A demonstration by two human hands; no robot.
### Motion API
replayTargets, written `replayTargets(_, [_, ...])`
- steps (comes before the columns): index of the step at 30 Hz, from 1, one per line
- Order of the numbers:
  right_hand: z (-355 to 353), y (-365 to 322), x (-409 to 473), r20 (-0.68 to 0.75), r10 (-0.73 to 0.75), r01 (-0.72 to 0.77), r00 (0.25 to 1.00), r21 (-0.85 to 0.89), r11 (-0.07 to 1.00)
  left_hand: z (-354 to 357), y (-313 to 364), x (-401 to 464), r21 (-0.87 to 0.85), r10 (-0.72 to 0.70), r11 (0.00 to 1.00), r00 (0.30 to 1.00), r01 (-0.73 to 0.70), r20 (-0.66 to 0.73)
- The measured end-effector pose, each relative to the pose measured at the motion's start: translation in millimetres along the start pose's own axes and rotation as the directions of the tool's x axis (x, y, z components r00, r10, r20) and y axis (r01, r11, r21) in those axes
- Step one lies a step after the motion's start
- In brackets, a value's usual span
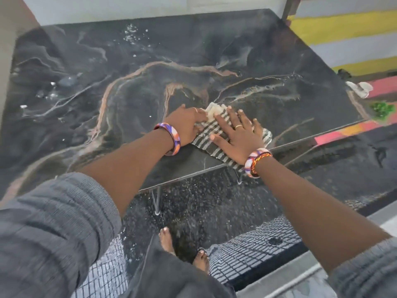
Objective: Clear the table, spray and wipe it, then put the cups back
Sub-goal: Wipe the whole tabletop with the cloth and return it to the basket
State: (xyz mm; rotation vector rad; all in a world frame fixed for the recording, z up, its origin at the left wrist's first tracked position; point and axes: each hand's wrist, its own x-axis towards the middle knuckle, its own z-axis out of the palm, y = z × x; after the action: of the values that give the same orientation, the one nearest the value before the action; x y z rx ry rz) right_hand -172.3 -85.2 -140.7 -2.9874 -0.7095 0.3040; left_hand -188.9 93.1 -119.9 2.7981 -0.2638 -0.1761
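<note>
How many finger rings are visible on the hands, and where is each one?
2. One ring is on the left hand; one ring is on the right hand. The hands' overlap may hide others.

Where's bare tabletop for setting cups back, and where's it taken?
Taken: near edge, where the left hand and right hand press flat on the striped cloth. Bare: the table from the cloth to the far edge and right corner. Far middle and left side still carry white droplets, so they're free but wet.
</note>
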Motion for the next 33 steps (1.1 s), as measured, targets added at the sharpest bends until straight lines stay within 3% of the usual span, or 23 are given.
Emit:
replayTargets(10, [16, -118, -25, -0.001, 0.076, -0.076, 0.997, 0.104, 0.992, -23, -68, -73, -0.137, -0.005, 0.991, 0.999, -0.002, -0.05])
replayTargets(14, [21, -185, -23, -0.049, 0.029, -0.024, 0.998, 0.114, 0.993, -52, -115, -114, -0.283, -0.129, 0.955, 0.985, 0.092, -0.115])
replayTargets(19, [34, -305, -33, -0.102, -0.152, 0.17, 0.983, 0.199, 0.965, -82, -201, -175, -0.401, -0.459, 0.864, 0.803, 0.304, -0.38])
replayTargets(23, [38, -387, -54, -0.113, -0.327, 0.346, 0.938, 0.341, 0.874, -88, -261, -218, -0.462, -0.64, 0.751, 0.695, 0.472, -0.329])
replayTargets(25, [31, -407, -68, -0.007, -0.335, 0.272, 0.942, 0.601, 0.752, -89, -277, -236, -0.432, -0.647, 0.748, 0.701, 0.504, -0.3])
replayTargets(28, [12, -404, -78, 0.142, -0.26, -0.044, 0.955, 0.936, 0.348, -87, -286, -252, -0.392, -0.641, 0.748, 0.736, 0.536, -0.216])
replayTargets(30, [5, -387, -76, 0.155, -0.136, -0.146, 0.979, 0.987, 0.074, -83, -285, -253, -0.401, -0.645, 0.742, 0.736, 0.538, -0.206])
replayTargets(33, [-9, -348, -70, 0.123, 0.168, -0.1, 0.978, 0.985, -0.139, -78, -277, -244, -0.434, -0.676, 0.717, 0.696, 0.546, -0.242])
